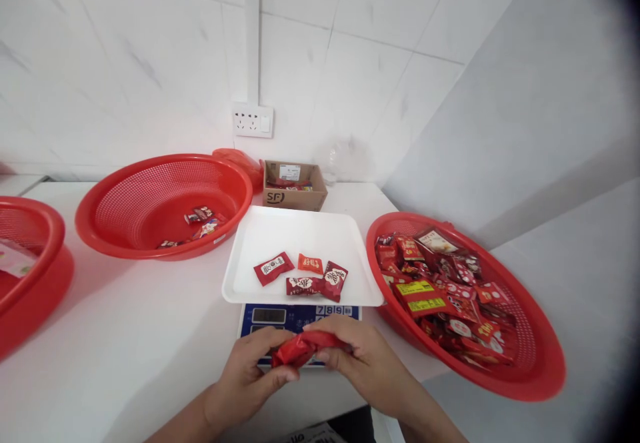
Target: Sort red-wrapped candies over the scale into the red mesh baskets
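My left hand [256, 371] and my right hand [356, 358] meet in front of a digital scale. Between them are glossy red snack packets [295, 351]; the fingers of both hands are closed on these, and their print is hidden. Behind the hands shows the blue keypad panel of the scale [264, 315]. On its white tray [295, 230] lie several small wrapped snacks: a dark red packet [274, 268] at the left, a bright red one [311, 264] in the middle, and two dark red ones at the right, one overlapping the other.
A tilted red basket [530, 363] full of red packets stands on the right. To the left, another red basket [115, 210] holds a few packets, and part of a third basket [35, 296] shows. A cardboard box [295, 198] with packets sits near the wall beside a red plastic bag [243, 163].
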Action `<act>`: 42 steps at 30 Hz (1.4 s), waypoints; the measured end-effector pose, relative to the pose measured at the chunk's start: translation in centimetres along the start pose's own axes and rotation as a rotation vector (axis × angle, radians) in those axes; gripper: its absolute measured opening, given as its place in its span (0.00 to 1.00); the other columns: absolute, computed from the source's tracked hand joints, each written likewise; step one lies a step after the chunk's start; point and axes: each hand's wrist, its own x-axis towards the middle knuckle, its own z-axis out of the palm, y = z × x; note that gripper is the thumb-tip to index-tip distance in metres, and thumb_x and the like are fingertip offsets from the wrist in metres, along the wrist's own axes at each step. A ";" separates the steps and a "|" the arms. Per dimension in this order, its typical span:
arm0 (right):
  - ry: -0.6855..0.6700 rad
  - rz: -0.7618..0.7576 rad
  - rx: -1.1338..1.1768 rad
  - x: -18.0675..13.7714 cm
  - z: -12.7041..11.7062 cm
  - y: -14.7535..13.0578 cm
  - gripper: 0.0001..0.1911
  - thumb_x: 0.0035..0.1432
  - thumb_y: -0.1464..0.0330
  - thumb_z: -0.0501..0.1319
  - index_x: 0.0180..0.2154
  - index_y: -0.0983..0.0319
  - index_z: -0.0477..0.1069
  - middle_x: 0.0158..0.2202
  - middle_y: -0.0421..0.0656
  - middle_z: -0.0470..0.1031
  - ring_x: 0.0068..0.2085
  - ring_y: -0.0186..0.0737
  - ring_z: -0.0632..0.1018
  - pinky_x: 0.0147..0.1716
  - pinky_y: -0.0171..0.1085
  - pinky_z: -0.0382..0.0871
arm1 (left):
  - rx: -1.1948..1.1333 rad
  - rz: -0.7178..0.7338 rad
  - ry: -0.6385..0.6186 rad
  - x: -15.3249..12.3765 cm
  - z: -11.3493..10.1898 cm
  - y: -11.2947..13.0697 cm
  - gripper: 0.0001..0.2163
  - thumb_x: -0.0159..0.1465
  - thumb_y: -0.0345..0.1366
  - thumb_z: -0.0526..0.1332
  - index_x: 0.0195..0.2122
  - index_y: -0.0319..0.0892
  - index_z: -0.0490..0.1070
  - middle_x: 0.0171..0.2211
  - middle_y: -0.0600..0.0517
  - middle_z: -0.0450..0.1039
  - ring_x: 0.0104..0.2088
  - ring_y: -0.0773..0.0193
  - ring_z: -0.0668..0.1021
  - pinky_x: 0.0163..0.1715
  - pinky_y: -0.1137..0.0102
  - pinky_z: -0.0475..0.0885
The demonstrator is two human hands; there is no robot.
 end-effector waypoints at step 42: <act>0.245 0.057 -0.561 4.3 -4.1 2.3 0.17 0.59 0.63 0.56 0.48 0.61 0.73 0.53 0.52 0.71 0.54 0.52 0.71 0.53 0.53 0.64 | 0.178 0.141 0.103 0.0 -0.1 -0.3 0.07 0.64 0.30 0.56 0.41 0.42 0.71 0.28 0.51 0.74 0.27 0.67 0.76 0.26 0.76 0.71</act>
